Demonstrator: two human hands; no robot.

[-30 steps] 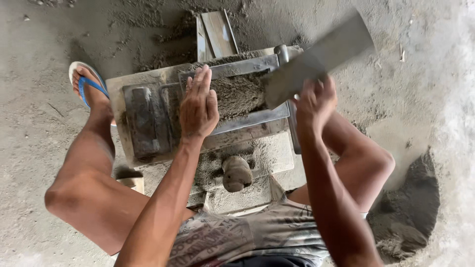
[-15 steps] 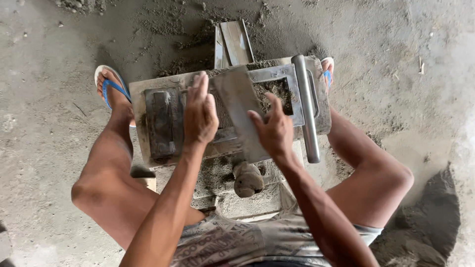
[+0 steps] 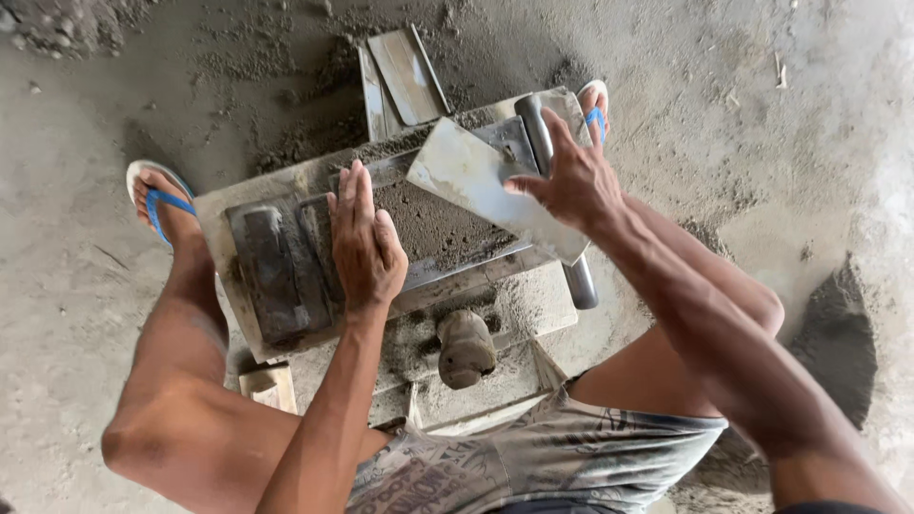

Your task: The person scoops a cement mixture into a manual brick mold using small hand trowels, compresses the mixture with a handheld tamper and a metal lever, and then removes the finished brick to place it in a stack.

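Plate work has moved on: the right hand (image 3: 571,181), which a second ago swung the flat metal plate (image 3: 486,186) high and clear, now holds it by its far edge, laid slanting over the damp grey mix (image 3: 433,224) in the block mould (image 3: 286,181). Beside that grip, the left hand (image 3: 362,243) presses flat and open on the mix. The mould's depth and the plate's underside are hidden

one head-worn camera looks steeply down, close over the person's knees and the floor (image 3: 781,114)
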